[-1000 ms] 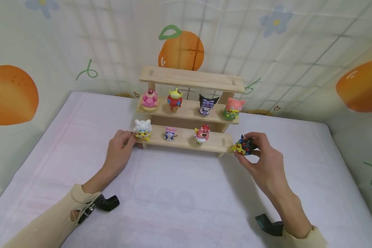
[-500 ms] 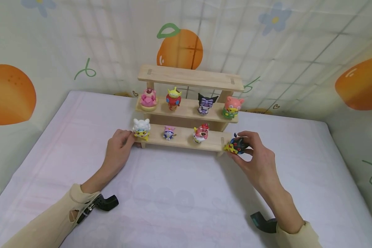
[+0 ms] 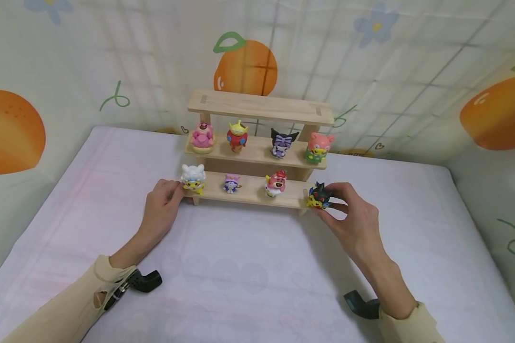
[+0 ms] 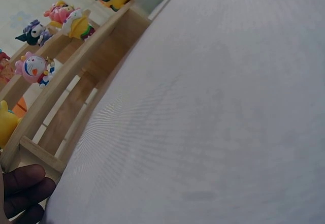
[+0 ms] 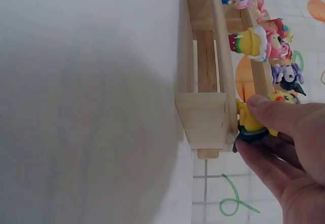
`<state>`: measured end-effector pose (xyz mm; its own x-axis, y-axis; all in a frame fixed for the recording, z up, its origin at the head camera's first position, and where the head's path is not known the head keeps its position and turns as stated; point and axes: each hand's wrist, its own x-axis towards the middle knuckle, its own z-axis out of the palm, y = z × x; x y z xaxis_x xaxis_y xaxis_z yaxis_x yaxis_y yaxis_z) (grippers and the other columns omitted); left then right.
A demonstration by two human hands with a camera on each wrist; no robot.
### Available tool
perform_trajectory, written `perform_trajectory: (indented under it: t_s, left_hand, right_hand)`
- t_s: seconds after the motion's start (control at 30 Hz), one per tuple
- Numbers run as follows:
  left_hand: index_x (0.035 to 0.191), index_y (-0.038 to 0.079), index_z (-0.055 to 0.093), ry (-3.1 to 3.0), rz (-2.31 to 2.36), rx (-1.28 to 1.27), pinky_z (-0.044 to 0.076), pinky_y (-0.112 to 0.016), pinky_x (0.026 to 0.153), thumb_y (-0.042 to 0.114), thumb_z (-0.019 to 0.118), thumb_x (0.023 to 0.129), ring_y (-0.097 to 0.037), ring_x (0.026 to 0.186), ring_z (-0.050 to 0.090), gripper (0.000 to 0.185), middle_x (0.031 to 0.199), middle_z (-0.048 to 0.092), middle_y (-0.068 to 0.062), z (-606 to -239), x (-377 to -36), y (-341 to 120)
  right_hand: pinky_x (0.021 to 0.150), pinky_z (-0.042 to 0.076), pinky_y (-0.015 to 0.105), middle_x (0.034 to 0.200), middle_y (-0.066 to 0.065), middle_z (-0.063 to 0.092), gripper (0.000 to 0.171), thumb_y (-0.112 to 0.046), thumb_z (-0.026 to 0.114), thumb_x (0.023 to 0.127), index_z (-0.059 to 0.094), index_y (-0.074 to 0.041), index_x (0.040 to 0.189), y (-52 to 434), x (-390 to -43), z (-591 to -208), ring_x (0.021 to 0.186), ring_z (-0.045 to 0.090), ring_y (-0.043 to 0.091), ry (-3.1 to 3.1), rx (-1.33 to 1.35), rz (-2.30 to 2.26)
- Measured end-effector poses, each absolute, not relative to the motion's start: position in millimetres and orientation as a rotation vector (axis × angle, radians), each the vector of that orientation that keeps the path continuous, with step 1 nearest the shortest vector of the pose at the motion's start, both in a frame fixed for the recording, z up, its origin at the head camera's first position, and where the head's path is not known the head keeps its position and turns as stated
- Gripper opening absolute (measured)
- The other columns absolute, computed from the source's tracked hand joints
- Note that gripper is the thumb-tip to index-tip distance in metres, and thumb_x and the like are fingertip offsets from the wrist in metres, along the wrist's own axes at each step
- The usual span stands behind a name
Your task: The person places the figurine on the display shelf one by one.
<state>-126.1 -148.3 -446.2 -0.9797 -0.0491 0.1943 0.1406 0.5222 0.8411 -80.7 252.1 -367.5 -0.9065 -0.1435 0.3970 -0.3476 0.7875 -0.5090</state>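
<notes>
We see the right hand (image 3: 355, 218) pinching a small yellow toy figure with a black spiky hat (image 3: 318, 196) between thumb and fingertips, at the right end of the lowest step of a pale three-step wooden display shelf (image 3: 257, 143). The figure stands upright, its long axis vertical, its yellow face turned forward and a little left, toward the camera (whether its base rests fully on the wood we cannot tell). No writing or brand can be read on it or on the shelf.

The left hand (image 3: 162, 206) grips the left end of the same lowest step, fingers curled against the wood, just beside a yellow figure in a white fluffy hood (image 3: 193, 178). Between the two ends stand a small purple figure (image 3: 231, 183) and a pink bear figure (image 3: 276, 183). Four more figures line the middle step; the top step is bare. The shelf sits on a white cloth-covered table (image 3: 249, 276), before a backdrop printed with oranges and blue flowers (image 3: 245, 66).
</notes>
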Motion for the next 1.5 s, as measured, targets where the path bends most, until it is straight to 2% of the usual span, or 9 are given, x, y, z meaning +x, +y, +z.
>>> perform_trajectory:
  t_s: [0.37, 0.77, 0.93, 1.1, 1.5]
  left_hand:
    - [0.091, 0.002, 0.076, -2.563, -1.455, -0.080, 0.039, -0.034, 0.075, 0.016, 0.056, 0.107, -0.022, 0.089, 0.053, 0.029, 0.097, 0.065, -0.016, -446.4, -126.2, -148.4]
    - [0.095, 0.002, 0.077, -2.571, -1.449, -0.073, 0.039, -0.035, 0.076, 0.017, 0.054, 0.107, -0.023, 0.090, 0.053, 0.030, 0.097, 0.065, -0.017, -445.3, -124.6, -149.9]
    - [0.101, 0.001, 0.078, -2.567, -1.452, -0.071, 0.039, -0.034, 0.076, 0.019, 0.054, 0.108, -0.023, 0.090, 0.052, 0.030, 0.098, 0.064, -0.016, -444.9, -123.8, -151.1]
    - [0.092, 0.002, 0.076, -2.560, -1.458, -0.081, 0.038, -0.034, 0.075, 0.016, 0.055, 0.107, -0.022, 0.089, 0.053, 0.030, 0.096, 0.064, -0.016, -445.5, -124.7, -150.7]
    - [0.093, 0.005, 0.078, -2.570, -1.482, -0.096, 0.039, -0.034, 0.078, 0.022, 0.053, 0.109, -0.021, 0.092, 0.055, 0.034, 0.101, 0.066, -0.015, -444.7, -124.2, -149.2]
  right_hand:
    - [0.082, 0.059, 0.044, 0.121, 0.022, 0.073, 0.060, 0.009, 0.090, 0.074, 0.060, 0.003, 0.125, 247.3, -84.4, -372.4, 0.105, 0.075, 0.040, -2.635, 0.377, 0.866]
    - [0.084, 0.059, 0.042, 0.127, 0.021, 0.072, 0.062, 0.008, 0.089, 0.077, 0.059, 0.000, 0.130, 244.1, -90.9, -376.3, 0.110, 0.075, 0.040, -2.637, 0.402, 0.893]
    - [0.084, 0.059, 0.043, 0.126, 0.021, 0.072, 0.059, 0.005, 0.088, 0.080, 0.058, 0.000, 0.131, 240.2, -92.0, -377.4, 0.107, 0.075, 0.040, -2.636, 0.400, 0.881]
    - [0.083, 0.061, 0.044, 0.124, 0.020, 0.073, 0.059, 0.004, 0.089, 0.080, 0.059, 0.000, 0.130, 238.7, -90.0, -378.2, 0.105, 0.076, 0.038, -2.631, 0.415, 0.863]
    - [0.081, 0.061, 0.049, 0.119, 0.019, 0.075, 0.056, 0.000, 0.091, 0.078, 0.061, -0.002, 0.126, 238.0, -83.2, -375.7, 0.098, 0.078, 0.037, -2.644, 0.432, 0.824]
